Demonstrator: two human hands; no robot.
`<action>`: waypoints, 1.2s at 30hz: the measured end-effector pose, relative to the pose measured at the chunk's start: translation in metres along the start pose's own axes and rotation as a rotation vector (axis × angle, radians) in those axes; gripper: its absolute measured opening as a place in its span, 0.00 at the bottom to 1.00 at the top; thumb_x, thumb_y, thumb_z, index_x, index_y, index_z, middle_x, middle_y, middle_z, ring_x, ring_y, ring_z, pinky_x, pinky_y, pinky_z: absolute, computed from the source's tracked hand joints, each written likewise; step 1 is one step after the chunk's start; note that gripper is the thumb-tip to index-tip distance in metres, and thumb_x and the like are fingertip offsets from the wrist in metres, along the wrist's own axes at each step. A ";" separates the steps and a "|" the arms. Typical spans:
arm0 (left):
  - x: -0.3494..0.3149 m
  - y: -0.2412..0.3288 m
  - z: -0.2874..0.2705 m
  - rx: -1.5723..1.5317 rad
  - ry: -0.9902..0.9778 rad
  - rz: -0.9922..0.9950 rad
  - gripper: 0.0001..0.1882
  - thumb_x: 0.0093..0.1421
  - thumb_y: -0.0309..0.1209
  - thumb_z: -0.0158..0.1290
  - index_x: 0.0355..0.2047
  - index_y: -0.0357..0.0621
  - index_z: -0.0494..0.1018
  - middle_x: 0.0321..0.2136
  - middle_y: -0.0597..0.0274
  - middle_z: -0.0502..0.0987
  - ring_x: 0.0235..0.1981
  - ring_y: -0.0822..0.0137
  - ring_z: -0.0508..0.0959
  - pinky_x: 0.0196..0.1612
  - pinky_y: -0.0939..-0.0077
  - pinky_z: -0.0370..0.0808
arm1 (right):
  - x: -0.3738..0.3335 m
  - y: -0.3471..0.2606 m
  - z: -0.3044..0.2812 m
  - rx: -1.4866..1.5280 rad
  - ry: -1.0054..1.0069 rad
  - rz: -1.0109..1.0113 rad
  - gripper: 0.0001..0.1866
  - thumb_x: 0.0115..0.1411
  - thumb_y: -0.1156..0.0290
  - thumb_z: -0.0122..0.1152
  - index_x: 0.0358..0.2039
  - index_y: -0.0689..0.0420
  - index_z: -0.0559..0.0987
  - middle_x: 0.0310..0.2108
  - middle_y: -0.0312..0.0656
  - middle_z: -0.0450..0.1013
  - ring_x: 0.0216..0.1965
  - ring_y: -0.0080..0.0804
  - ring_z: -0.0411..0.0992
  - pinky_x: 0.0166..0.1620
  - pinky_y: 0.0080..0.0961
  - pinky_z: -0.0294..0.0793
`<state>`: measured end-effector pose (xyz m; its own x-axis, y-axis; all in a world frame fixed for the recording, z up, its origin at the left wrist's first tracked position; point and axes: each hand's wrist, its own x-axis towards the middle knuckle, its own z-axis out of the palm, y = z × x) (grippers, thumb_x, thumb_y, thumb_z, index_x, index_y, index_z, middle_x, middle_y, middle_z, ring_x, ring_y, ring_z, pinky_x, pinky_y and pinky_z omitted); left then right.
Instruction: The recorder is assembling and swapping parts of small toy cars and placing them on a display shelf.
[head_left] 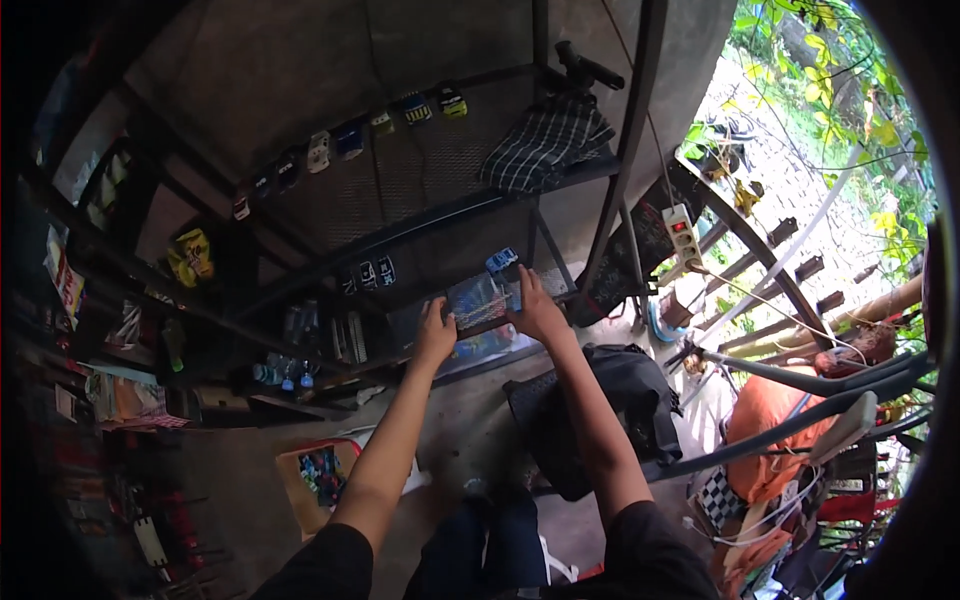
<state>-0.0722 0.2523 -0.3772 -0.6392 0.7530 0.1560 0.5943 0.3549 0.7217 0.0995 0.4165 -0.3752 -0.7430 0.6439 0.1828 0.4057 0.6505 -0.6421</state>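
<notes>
Both my arms reach forward to the lower shelf of a dark metal rack. A clear, shiny plastic pack (479,300) with thin pale sticks or lines in it lies between my hands; its exact kind cannot be made out. My left hand (437,332) grips its left side, fingers bent at the edge. At its right side, my right hand (538,310) has its thumb and fingers around the edge. A blue toy car (501,260) sits just beyond the pack, close to my right fingertips. Several dark toy cars (377,272) stand left of it on the same shelf.
The upper shelf (400,190) carries a row of toy cars and a dark checked cloth (550,142). A black bag (610,400) lies below my right forearm. On the floor at left sits a cardboard box (295,490). A power strip (682,238) hangs at right.
</notes>
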 end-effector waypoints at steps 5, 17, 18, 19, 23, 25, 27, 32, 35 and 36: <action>-0.008 -0.033 0.017 0.158 0.116 0.078 0.21 0.56 0.25 0.53 0.50 0.36 0.69 0.47 0.44 0.71 0.51 0.41 0.71 0.55 0.52 0.68 | 0.043 0.022 0.024 -0.081 -0.086 0.066 0.52 0.50 0.67 0.67 0.70 0.61 0.47 0.67 0.62 0.53 0.63 0.62 0.61 0.60 0.46 0.69; -0.036 -0.061 0.024 0.201 0.071 0.143 0.20 0.58 0.28 0.55 0.51 0.37 0.70 0.59 0.45 0.68 0.63 0.44 0.65 0.66 0.52 0.60 | 0.062 0.021 0.065 -0.422 0.015 -0.016 0.25 0.56 0.75 0.55 0.56 0.49 0.71 0.57 0.49 0.67 0.60 0.51 0.65 0.58 0.55 0.66; -0.036 -0.058 0.023 0.212 0.035 0.139 0.21 0.58 0.28 0.55 0.51 0.36 0.70 0.60 0.45 0.67 0.63 0.44 0.64 0.66 0.52 0.60 | 0.056 0.023 0.069 -0.426 0.015 -0.017 0.25 0.56 0.75 0.55 0.56 0.49 0.71 0.57 0.49 0.67 0.60 0.51 0.65 0.58 0.55 0.66; -0.037 -0.058 0.025 0.219 -0.001 0.131 0.21 0.57 0.29 0.55 0.51 0.36 0.70 0.60 0.45 0.67 0.64 0.44 0.64 0.66 0.53 0.60 | 0.048 0.022 0.071 -0.411 0.033 -0.043 0.21 0.56 0.76 0.54 0.52 0.51 0.72 0.53 0.48 0.69 0.59 0.50 0.66 0.57 0.54 0.66; -0.047 -0.059 0.017 0.207 -0.071 0.113 0.22 0.56 0.30 0.56 0.52 0.36 0.70 0.61 0.42 0.66 0.63 0.44 0.64 0.65 0.53 0.62 | 0.035 0.010 0.067 -0.255 0.005 -0.177 0.15 0.55 0.78 0.51 0.44 0.56 0.70 0.43 0.50 0.72 0.49 0.54 0.71 0.49 0.47 0.71; -0.049 -0.055 0.008 0.123 -0.100 -0.003 0.23 0.55 0.30 0.58 0.52 0.37 0.70 0.59 0.40 0.66 0.61 0.43 0.66 0.63 0.54 0.64 | 0.025 -0.007 0.060 -0.168 -0.018 -0.163 0.14 0.55 0.78 0.51 0.43 0.58 0.70 0.42 0.51 0.72 0.48 0.56 0.71 0.47 0.47 0.72; -0.054 -0.044 0.001 0.090 -0.075 -0.025 0.24 0.55 0.29 0.58 0.52 0.37 0.70 0.58 0.40 0.66 0.60 0.42 0.66 0.61 0.54 0.66 | 0.012 -0.027 0.047 -0.059 -0.028 -0.153 0.15 0.54 0.80 0.49 0.43 0.61 0.69 0.42 0.55 0.71 0.46 0.61 0.70 0.44 0.49 0.73; -0.069 -0.009 -0.019 -0.055 -0.174 -0.162 0.30 0.54 0.27 0.59 0.58 0.38 0.63 0.56 0.41 0.67 0.58 0.40 0.68 0.58 0.55 0.68 | -0.029 -0.054 0.036 -0.009 -0.028 -0.172 0.19 0.53 0.81 0.53 0.47 0.61 0.69 0.45 0.56 0.70 0.47 0.60 0.70 0.46 0.46 0.73; -0.081 0.041 -0.057 -0.091 -0.248 -0.078 0.39 0.54 0.28 0.61 0.64 0.40 0.57 0.61 0.40 0.62 0.62 0.40 0.65 0.62 0.56 0.66 | -0.062 -0.090 0.006 0.149 -0.035 -0.190 0.21 0.52 0.82 0.55 0.49 0.61 0.70 0.45 0.55 0.70 0.49 0.60 0.69 0.50 0.46 0.71; -0.085 0.053 -0.068 -0.132 -0.284 -0.032 0.41 0.53 0.29 0.61 0.65 0.41 0.55 0.63 0.40 0.61 0.64 0.40 0.63 0.63 0.57 0.65 | -0.068 -0.102 -0.005 0.180 -0.029 -0.217 0.22 0.52 0.82 0.55 0.50 0.61 0.71 0.45 0.55 0.70 0.50 0.60 0.69 0.51 0.46 0.70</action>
<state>-0.0195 0.1694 -0.3068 -0.4837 0.8738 -0.0495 0.4957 0.3202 0.8073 0.1112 0.3084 -0.3186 -0.8179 0.4841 0.3110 0.1366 0.6885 -0.7123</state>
